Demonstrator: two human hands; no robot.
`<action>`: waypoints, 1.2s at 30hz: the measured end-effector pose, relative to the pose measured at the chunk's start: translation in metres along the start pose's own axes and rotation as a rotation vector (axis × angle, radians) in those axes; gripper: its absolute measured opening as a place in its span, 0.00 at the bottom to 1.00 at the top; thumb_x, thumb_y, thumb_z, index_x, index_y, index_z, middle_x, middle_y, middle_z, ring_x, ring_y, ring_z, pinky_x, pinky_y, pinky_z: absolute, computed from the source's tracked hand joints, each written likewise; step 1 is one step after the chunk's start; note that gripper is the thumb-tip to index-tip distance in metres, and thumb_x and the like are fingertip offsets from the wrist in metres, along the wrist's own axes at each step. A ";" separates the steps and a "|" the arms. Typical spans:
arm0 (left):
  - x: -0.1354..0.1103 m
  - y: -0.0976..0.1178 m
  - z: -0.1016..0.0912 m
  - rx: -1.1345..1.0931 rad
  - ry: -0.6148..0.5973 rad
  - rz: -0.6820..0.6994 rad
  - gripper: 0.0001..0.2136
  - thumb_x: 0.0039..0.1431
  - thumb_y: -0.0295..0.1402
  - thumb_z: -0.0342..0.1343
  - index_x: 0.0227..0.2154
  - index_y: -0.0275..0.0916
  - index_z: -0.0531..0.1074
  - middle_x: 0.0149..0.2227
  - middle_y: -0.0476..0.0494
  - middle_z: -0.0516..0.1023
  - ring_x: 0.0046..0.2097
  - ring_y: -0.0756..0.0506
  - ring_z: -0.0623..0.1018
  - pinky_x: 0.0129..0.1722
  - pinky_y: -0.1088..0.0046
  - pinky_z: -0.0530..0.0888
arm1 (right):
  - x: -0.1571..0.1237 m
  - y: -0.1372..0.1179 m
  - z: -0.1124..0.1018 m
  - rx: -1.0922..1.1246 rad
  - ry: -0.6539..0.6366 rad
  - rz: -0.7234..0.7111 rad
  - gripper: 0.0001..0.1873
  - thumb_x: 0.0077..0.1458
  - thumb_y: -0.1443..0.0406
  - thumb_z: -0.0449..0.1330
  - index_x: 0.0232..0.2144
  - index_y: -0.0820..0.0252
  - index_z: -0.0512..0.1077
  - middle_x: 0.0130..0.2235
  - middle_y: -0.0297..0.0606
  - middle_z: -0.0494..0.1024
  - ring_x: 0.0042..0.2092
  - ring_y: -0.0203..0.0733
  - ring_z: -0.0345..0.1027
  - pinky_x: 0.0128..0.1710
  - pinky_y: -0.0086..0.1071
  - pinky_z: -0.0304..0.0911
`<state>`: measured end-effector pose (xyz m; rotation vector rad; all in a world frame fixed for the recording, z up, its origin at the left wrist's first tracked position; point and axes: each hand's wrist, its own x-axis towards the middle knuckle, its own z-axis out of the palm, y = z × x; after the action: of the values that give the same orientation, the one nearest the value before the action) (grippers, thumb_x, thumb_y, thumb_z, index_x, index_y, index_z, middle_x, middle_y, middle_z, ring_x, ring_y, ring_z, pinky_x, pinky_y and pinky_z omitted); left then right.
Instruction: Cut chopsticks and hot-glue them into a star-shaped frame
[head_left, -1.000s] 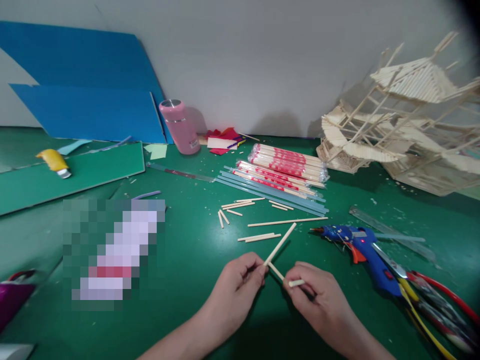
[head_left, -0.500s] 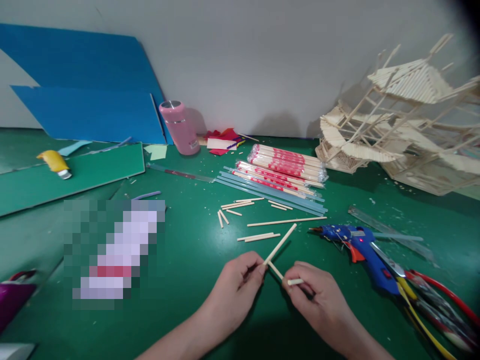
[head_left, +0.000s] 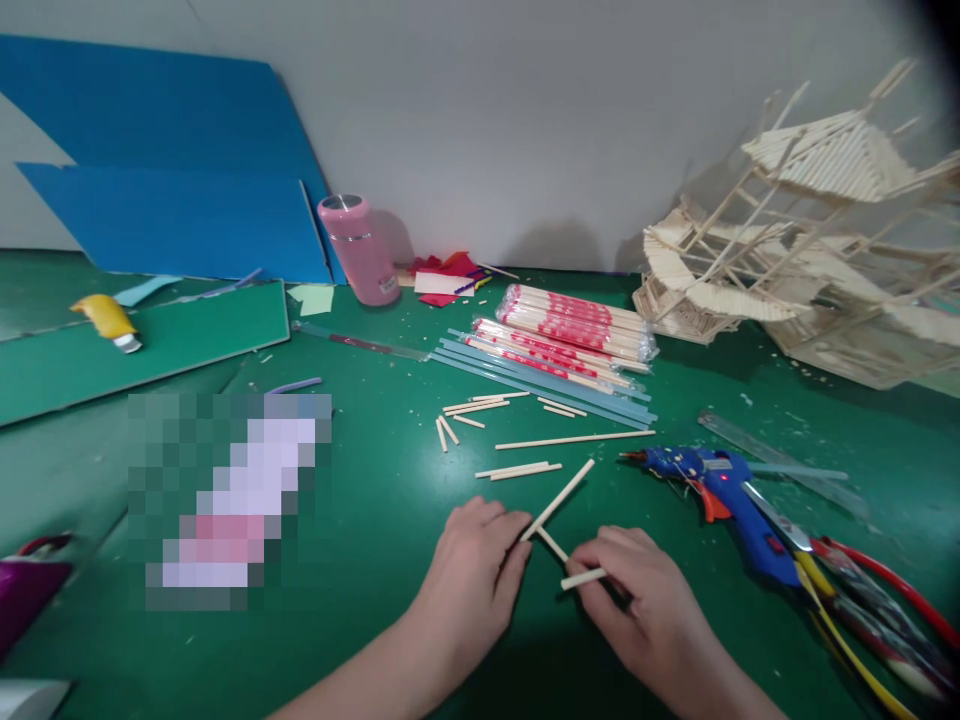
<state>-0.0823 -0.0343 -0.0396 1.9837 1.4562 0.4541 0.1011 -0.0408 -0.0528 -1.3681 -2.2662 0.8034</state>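
Note:
Low over the green table, both hands hold a small frame of pale wooden sticks point(head_left: 566, 495). One stick slants up to the right, a short crosspiece meets it, and another stick point(head_left: 583, 578) shows at my right hand. My left hand point(head_left: 480, 570) pinches the slanted stick's lower end between thumb and index finger. My right hand point(head_left: 637, 595) is closed around the crosspiece and the other stick; its fingers partly hide where these meet. Beyond the hands lie short cut sticks point(head_left: 521, 472) and a longer stick point(head_left: 577, 440).
A blue glue gun point(head_left: 705, 475) lies right of my hands, with pliers point(head_left: 862, 600) beside it. Glue sticks point(head_left: 540, 380) and wrapped chopstick packs point(head_left: 577, 320) lie farther back. A stick-built model point(head_left: 825, 240) stands back right, a pink flask point(head_left: 360, 250) back left.
My left fingers have shifted on the slanted stick, baring its lower end. The frame has turned slightly, and more of the stick at my right hand shows.

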 end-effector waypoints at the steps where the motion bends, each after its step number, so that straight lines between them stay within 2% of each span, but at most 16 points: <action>1: 0.000 -0.001 0.001 0.014 0.008 0.010 0.09 0.56 0.27 0.44 0.31 0.38 0.70 0.28 0.44 0.69 0.33 0.45 0.67 0.35 0.68 0.64 | -0.001 0.000 0.000 -0.015 0.004 -0.007 0.06 0.51 0.69 0.51 0.26 0.57 0.66 0.25 0.33 0.67 0.28 0.37 0.58 0.28 0.30 0.48; 5: 0.000 -0.005 0.006 0.025 0.039 0.024 0.08 0.55 0.26 0.45 0.28 0.37 0.68 0.28 0.45 0.69 0.33 0.46 0.67 0.33 0.70 0.65 | -0.002 -0.002 0.001 -0.054 0.025 -0.045 0.05 0.51 0.69 0.51 0.26 0.58 0.66 0.25 0.33 0.67 0.28 0.38 0.58 0.29 0.31 0.47; 11: 0.001 -0.006 0.011 0.084 0.073 0.057 0.10 0.56 0.27 0.43 0.24 0.36 0.68 0.27 0.43 0.67 0.32 0.46 0.67 0.32 0.69 0.66 | -0.001 -0.005 0.002 -0.057 0.018 -0.057 0.06 0.51 0.70 0.50 0.26 0.59 0.65 0.25 0.34 0.66 0.28 0.38 0.57 0.29 0.32 0.46; 24: -0.004 -0.011 0.023 0.239 0.153 0.162 0.11 0.57 0.26 0.41 0.26 0.35 0.69 0.27 0.44 0.66 0.30 0.47 0.65 0.30 0.69 0.65 | -0.003 -0.007 0.007 -0.106 0.058 -0.052 0.05 0.51 0.68 0.50 0.25 0.60 0.64 0.25 0.35 0.64 0.28 0.38 0.54 0.28 0.32 0.44; 36: -0.006 -0.011 0.024 0.254 0.147 0.196 0.12 0.58 0.26 0.40 0.31 0.35 0.69 0.28 0.43 0.66 0.31 0.46 0.64 0.30 0.69 0.66 | -0.004 -0.004 0.012 -0.161 0.101 -0.028 0.06 0.52 0.67 0.50 0.25 0.59 0.65 0.24 0.34 0.65 0.28 0.38 0.55 0.28 0.32 0.45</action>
<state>-0.0776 -0.0441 -0.0637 2.3521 1.4743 0.5307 0.0935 -0.0486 -0.0595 -1.4091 -2.3075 0.5402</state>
